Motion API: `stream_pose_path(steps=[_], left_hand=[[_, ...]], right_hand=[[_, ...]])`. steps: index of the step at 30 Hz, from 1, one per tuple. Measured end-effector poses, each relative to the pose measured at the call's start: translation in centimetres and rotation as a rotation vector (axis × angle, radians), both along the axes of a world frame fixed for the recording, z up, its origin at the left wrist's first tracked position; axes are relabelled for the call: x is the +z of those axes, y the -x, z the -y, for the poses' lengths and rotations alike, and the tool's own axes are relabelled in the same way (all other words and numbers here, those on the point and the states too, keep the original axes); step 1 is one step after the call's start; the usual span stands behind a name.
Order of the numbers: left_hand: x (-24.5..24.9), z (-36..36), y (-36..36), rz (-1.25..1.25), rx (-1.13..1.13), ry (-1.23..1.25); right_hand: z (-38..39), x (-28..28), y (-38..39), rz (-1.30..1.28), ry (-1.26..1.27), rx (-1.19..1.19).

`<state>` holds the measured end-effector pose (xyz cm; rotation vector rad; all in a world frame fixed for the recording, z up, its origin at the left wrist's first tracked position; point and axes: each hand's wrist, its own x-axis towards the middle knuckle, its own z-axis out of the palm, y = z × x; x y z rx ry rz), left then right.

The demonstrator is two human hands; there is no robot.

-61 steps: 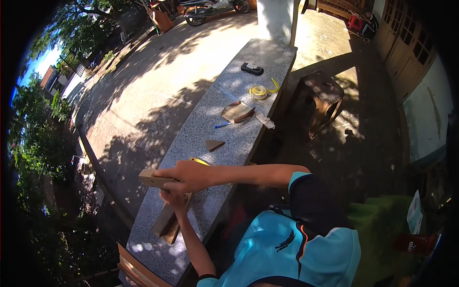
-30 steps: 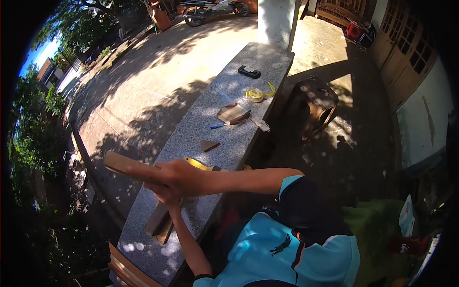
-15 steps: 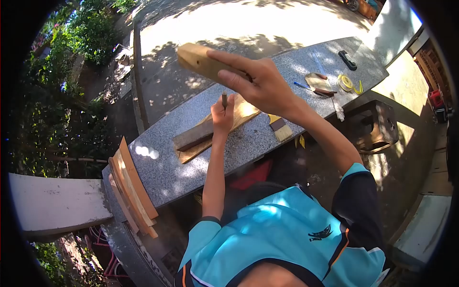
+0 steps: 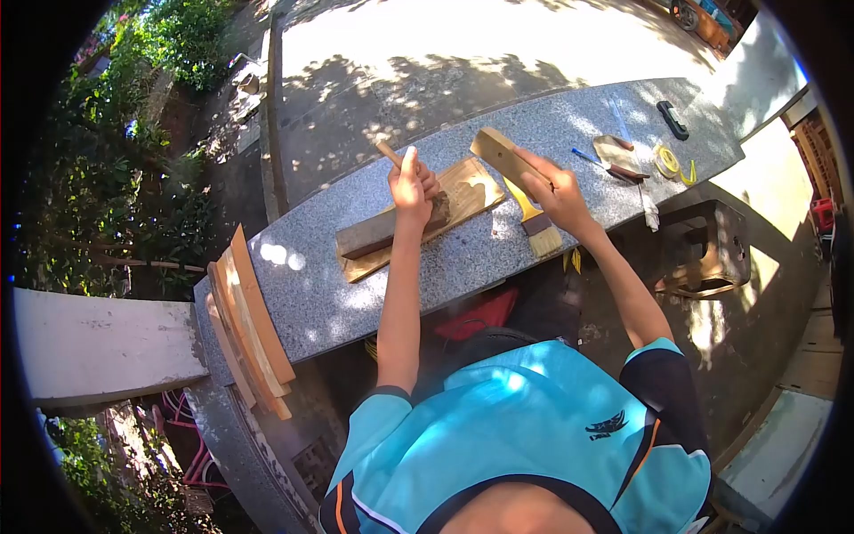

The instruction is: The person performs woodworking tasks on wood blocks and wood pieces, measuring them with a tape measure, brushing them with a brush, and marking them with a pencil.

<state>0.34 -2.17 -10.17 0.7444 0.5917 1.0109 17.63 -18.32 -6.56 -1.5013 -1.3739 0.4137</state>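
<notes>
My left hand (image 4: pixel 411 187) is closed around a slim wooden tool handle (image 4: pixel 389 153), whose end sticks out by the thumb; its lower part is hidden. Under that hand lies a dark wooden bar (image 4: pixel 369 235) on a lighter plank (image 4: pixel 476 184), both on the speckled stone tabletop (image 4: pixel 307 258). My right hand (image 4: pixel 560 198) grips a wooden block (image 4: pixel 500 153) with a small dark hole near its far end. Just below the right hand, a paintbrush (image 4: pixel 537 224) with a yellow handle lies near the table's front edge.
Toward the right end lie a blue pen (image 4: pixel 585 156), yellow tape (image 4: pixel 665 162) and a black clamp-like tool (image 4: pixel 673 120). Wooden strips (image 4: pixel 249 311) lean at the left end. A dark crate (image 4: pixel 712 249) stands by the front edge.
My right hand has lowered the wooden block toward the table. My left hand has tilted the handle, so its end now points up and left. The view has shifted slightly.
</notes>
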Motion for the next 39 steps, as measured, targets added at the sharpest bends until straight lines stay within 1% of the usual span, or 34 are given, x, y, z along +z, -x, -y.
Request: stream_pose_path(steps=[2,5,7,8,11,14,15,16,18,19,22,23,26,27,30,33,36,39], left_hand=[[-0.1,0.1,0.3,0.062,-0.056,-0.008],[0.1,0.8,0.4,0.164,0.129,-0.129],[0.5,1.6,-0.1,0.062,0.18,-0.214],[0.6,2.0,-0.3,0.011,0.202,-0.256],[0.0,2.7,-0.7,-0.117,0.118,-0.494],[-0.5,2.3,-0.9,-0.26,0.041,-0.644],[-0.5,1.8,-0.9,-0.19,-0.022,-0.552],[-0.1,1.1,-0.7,-0.161,-0.138,-0.379],[1.2,-0.1,-0.1,-0.103,-0.338,-0.031],[1.5,-0.1,-0.4,-0.228,-0.393,-0.06],[1.2,-0.3,0.1,-0.086,-0.289,-0.052],[0.7,-0.5,0.4,0.026,-0.195,-0.066],[-0.1,-0.7,0.5,0.103,-0.077,-0.176],[0.6,0.0,0.3,0.077,-0.065,-0.226],[0.5,0.2,0.2,0.051,-0.083,-0.3],[0.8,0.6,0.3,0.044,-0.085,-0.314],[0.3,0.5,0.5,0.146,-0.163,-0.321],[0.3,0.7,0.2,-0.031,-0.244,-0.393]], right_hand=[[1.3,-2.9,-1.4,0.029,0.041,-0.043],[2.5,-6.3,-2.1,-0.005,0.028,-0.174],[2.7,-7.1,-2.1,-0.051,0.019,-0.273],[2.8,-7.3,-2.2,-0.068,0.03,-0.267],[2.6,-6.6,-2.0,-0.106,0.056,-0.258],[2.9,-6.6,-1.9,-0.064,0.079,-0.235],[2.9,-6.8,-1.9,-0.027,0.084,-0.226],[2.9,-7.0,-1.9,0.009,0.09,-0.211],[2.8,-6.9,-1.7,-0.014,0.065,-0.201],[2.6,-6.6,-1.7,-0.036,0.061,-0.201],[2.4,-7.0,-1.6,-0.053,0.031,-0.198],[2.4,-6.9,-1.6,-0.056,0.031,-0.205],[2.6,-6.7,-1.8,-0.06,0.037,-0.231],[2.6,-6.7,-1.7,-0.061,0.042,-0.237],[2.6,-6.8,-1.9,-0.107,0.071,-0.235],[2.6,-6.7,-1.8,-0.125,0.071,-0.243],[2.5,-6.7,-1.8,-0.112,0.069,-0.248],[2.5,-6.5,-1.8,-0.14,0.083,-0.243]])
